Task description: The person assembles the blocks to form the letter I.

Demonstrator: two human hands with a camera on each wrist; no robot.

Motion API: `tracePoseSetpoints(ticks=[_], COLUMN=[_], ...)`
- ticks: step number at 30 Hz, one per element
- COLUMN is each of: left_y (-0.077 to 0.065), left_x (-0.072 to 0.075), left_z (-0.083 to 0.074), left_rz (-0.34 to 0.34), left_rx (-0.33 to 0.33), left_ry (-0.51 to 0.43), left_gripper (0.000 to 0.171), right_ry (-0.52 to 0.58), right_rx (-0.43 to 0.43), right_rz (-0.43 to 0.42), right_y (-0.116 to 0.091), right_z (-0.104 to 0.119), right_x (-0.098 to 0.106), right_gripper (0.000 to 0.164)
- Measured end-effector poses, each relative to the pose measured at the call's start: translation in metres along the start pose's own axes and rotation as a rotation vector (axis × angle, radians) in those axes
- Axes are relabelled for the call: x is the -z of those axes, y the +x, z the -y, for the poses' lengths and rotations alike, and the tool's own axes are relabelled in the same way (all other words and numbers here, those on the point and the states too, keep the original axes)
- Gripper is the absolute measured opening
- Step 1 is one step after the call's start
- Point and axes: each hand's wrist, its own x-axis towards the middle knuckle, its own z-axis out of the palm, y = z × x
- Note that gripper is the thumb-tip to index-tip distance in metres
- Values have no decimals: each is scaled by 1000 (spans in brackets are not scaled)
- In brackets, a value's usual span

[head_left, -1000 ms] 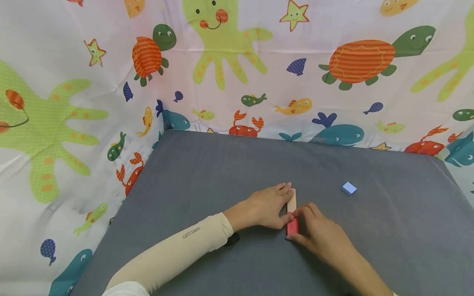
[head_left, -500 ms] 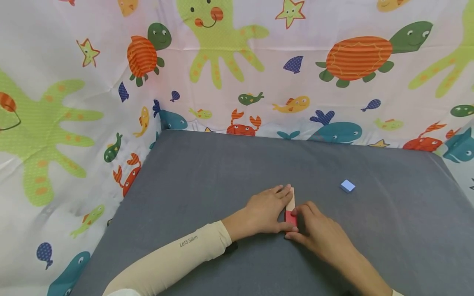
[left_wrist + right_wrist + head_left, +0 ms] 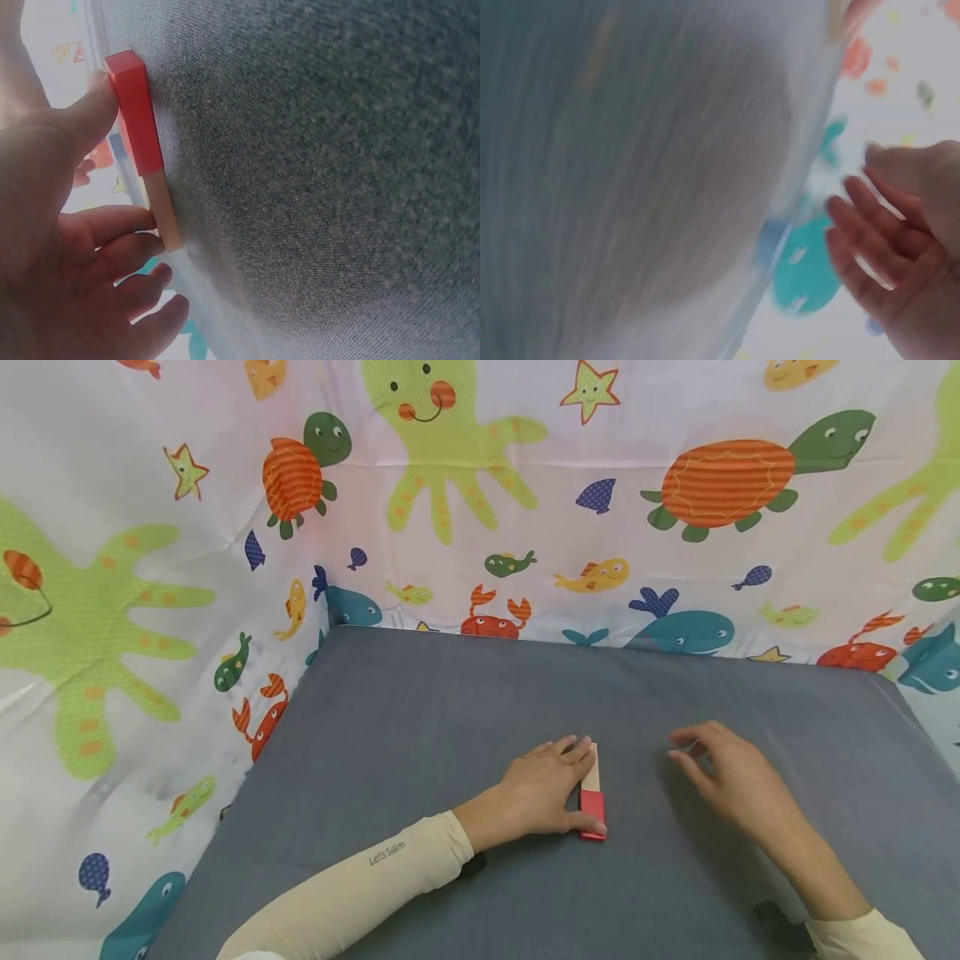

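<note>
A careless push of the left hand (image 3: 536,789) could, I'd guess, knock the red block (image 3: 592,808) out of line with the wooden block (image 3: 593,774) it meets end to end on the grey table (image 3: 450,710). That hand lies spread, thumb on the red block, fingertips against the wooden one, touching rather than gripping. Over to the side, the right hand (image 3: 746,785) hangs half open, fingers loosely bent around nothing; a hasty reach might bump the blue block (image 3: 769,241), only a blur from that wrist.
</note>
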Motion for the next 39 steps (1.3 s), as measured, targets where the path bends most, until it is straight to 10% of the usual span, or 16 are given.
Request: tracePoseSetpoints(ticks=[12, 24, 31, 39], left_y=[-1, -1, 0, -1], left_x=[-2, -3, -2, -1], left_z=[1, -1, -5, -4], left_rz=[-12, -1, 4, 8], left_rx=[18, 22, 22, 39], left_ry=[5, 9, 29, 32], left_gripper=[104, 102, 101, 99], right_ry=[-69, -87, -114, -59], right_rx=[104, 65, -64, -28], right_rz=[44, 23, 158, 172], right_y=[6, 21, 23, 37], right_z=[-63, -41, -27, -10], right_x=[3, 0, 0, -3], right_gripper=[50, 17, 44, 27])
